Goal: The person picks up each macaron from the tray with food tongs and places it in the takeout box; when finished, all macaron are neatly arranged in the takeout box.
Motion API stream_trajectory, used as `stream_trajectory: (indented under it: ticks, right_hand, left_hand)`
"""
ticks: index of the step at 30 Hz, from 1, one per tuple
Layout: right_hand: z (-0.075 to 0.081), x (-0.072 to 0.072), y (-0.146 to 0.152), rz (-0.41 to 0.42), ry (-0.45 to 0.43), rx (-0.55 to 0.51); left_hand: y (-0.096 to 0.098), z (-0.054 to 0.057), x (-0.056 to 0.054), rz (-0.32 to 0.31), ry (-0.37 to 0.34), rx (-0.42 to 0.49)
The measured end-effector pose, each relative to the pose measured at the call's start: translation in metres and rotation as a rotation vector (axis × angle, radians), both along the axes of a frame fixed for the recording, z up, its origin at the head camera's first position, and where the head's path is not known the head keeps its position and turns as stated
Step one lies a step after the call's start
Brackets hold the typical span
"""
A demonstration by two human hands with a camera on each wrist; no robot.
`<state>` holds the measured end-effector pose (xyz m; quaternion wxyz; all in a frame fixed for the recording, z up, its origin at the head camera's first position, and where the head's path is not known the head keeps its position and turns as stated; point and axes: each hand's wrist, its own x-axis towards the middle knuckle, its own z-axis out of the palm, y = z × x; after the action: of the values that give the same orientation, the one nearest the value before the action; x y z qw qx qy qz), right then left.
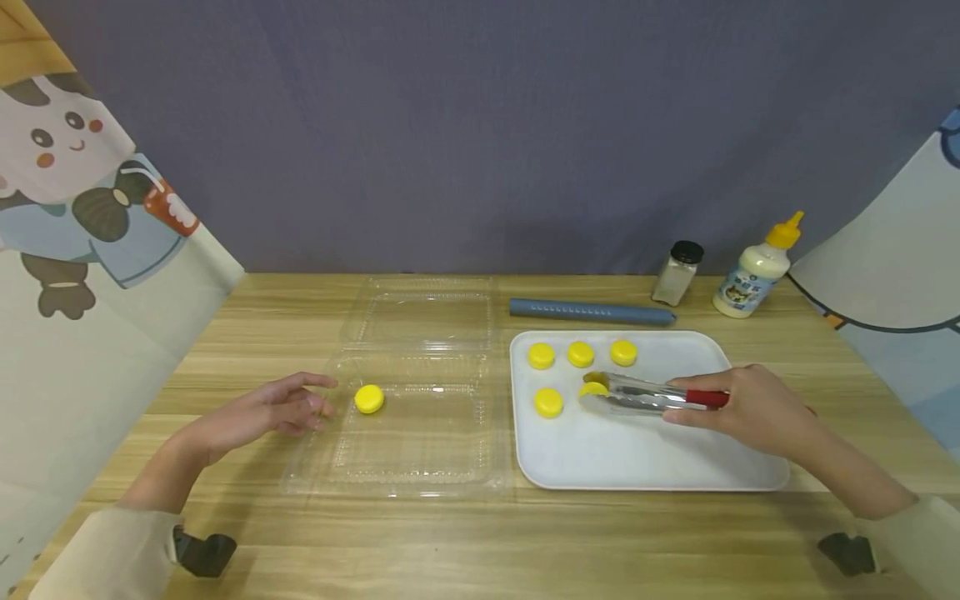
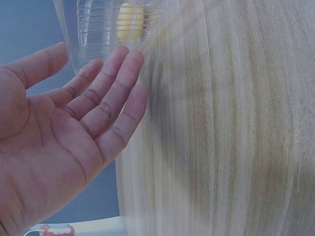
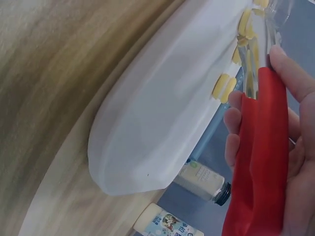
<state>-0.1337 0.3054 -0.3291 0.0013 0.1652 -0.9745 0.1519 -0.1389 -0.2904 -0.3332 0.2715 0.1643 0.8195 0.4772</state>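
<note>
My right hand grips metal tongs with red handles over the white tray. The tips of the tongs lie around a yellow macaron on the tray; whether they squeeze it I cannot tell. Several other yellow macarons sit on the tray's left part. A clear plastic clamshell box lies unfolded left of the tray, with one yellow macaron at the left of its near half. Beside the box's left edge my left hand holds nothing, its fingers loosely bent, palm visible in the left wrist view.
Behind the tray lies a blue-grey stick-shaped box. At the back right stand a small jar with a black lid and a squeeze bottle with a yellow nozzle. A dark grey partition rises behind the wooden table.
</note>
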Motion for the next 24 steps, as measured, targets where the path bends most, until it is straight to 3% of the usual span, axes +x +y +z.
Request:
stream_trajectory:
  ticks: [17, 24]
  right_hand:
    - [0.003, 0.000, 0.001, -0.011, -0.005, 0.006]
    - [0.010, -0.001, -0.001, 0.074, 0.161, -0.049]
  left_hand:
    - [0.000, 0.000, -0.001, -0.002, -0.009, 0.008]
    - [0.000, 0.000, -0.001, -0.002, -0.007, 0.005]
